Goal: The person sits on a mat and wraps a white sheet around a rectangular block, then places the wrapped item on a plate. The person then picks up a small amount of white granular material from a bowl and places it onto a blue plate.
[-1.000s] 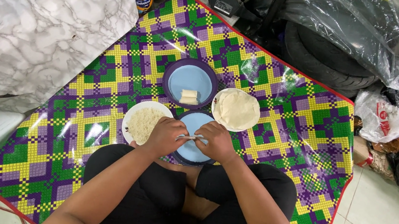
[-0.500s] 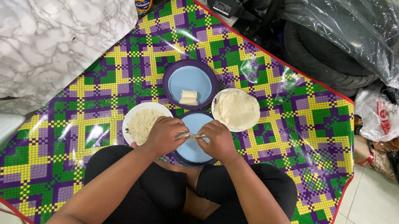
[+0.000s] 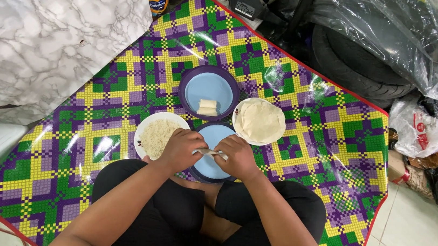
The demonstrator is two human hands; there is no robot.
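The person sits cross-legged on a checked mat (image 3: 303, 148) of purple, green and yellow squares spread over the floor. Just past the knees, the left hand (image 3: 181, 150) and the right hand (image 3: 237, 157) meet over a blue plate (image 3: 213, 138). The fingers of both are curled around a small pale roll (image 3: 210, 152), each hand gripping one end, with only its middle showing between them above the plate.

Just left of that plate, touching the left hand, is a white plate of rice (image 3: 155, 135). To the right and a little farther off, a white plate holds a stack of thin round wrappers (image 3: 260, 122). Beyond, a second blue plate with a purple rim (image 3: 209, 87) carries two finished rolls (image 3: 207, 107) side by side.

Farther still, a tyre (image 3: 354, 72) lies under a clear plastic sheet (image 3: 402, 34), and a marble-patterned cloth (image 3: 44, 29) covers something at the left.
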